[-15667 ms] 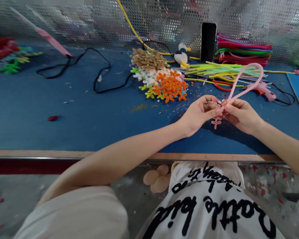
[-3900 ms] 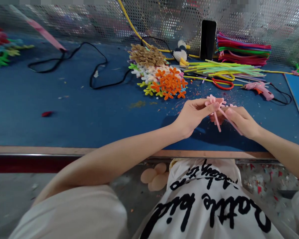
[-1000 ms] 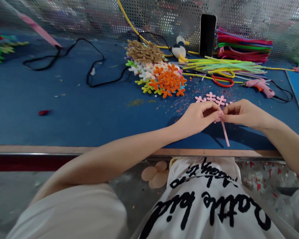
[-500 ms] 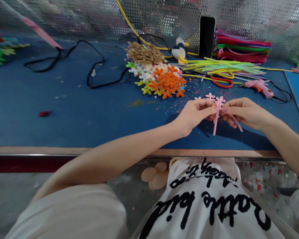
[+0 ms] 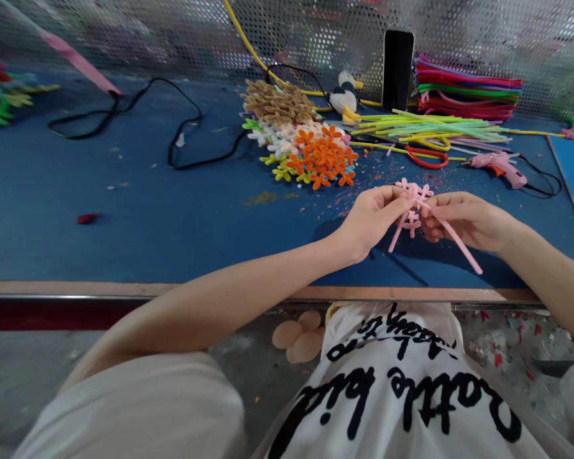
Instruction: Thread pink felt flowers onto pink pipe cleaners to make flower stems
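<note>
Above the front part of the blue table, my left hand [image 5: 374,220] is closed on a pink pipe cleaner flower piece [image 5: 412,220], whose small looped petals stick out above and below the fingers. My right hand [image 5: 469,220] pinches a pink pipe cleaner [image 5: 459,245] close beside it. One straight tail of that stem slants down to the right past my right fingers, and another hangs down to the left. Where the strands cross, the fingertips partly cover them.
Orange pipe cleaner flowers [image 5: 323,156] lie in a pile with brown ones [image 5: 277,103] behind. Loose yellow-green stems [image 5: 425,127], red-handled scissors [image 5: 428,158] and a pink glue gun [image 5: 497,167] lie beyond my hands. A phone [image 5: 397,70] stands near bundled stems [image 5: 469,89].
The pink flower piece has turned in my fingers, showing petals below. The right tail now reaches farther out, and the other tail has swung to the left. Both hands stay in nearly the same place.
</note>
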A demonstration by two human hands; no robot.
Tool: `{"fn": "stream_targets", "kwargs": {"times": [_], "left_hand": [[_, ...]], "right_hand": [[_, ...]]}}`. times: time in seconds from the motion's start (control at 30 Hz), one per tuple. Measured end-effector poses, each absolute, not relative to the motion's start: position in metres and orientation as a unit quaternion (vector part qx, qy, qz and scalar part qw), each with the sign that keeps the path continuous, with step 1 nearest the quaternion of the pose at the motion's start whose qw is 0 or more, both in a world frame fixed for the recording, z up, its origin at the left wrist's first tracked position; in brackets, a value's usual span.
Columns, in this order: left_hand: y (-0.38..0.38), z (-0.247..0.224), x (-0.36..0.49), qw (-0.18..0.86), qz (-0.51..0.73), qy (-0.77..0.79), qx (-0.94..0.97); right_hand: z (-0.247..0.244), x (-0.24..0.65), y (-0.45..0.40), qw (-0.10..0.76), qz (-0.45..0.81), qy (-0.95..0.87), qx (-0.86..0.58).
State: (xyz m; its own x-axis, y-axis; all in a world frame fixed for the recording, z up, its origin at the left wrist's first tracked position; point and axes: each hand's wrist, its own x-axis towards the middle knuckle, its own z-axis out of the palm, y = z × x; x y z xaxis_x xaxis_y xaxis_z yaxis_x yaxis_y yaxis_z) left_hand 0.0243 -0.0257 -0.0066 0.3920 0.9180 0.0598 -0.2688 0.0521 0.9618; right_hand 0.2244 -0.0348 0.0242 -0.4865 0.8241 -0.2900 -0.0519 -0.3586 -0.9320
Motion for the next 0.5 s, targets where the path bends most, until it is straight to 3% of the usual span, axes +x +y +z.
{"fn": "stream_targets", "kwargs": {"times": [0.5], "left_hand": [[-0.027, -0.011, 0.023, 0.661, 0.445, 0.245, 0.552]], "right_hand": [[0.010, 0.222, -0.031, 0.424, 0.600, -0.577, -0.357]]}}
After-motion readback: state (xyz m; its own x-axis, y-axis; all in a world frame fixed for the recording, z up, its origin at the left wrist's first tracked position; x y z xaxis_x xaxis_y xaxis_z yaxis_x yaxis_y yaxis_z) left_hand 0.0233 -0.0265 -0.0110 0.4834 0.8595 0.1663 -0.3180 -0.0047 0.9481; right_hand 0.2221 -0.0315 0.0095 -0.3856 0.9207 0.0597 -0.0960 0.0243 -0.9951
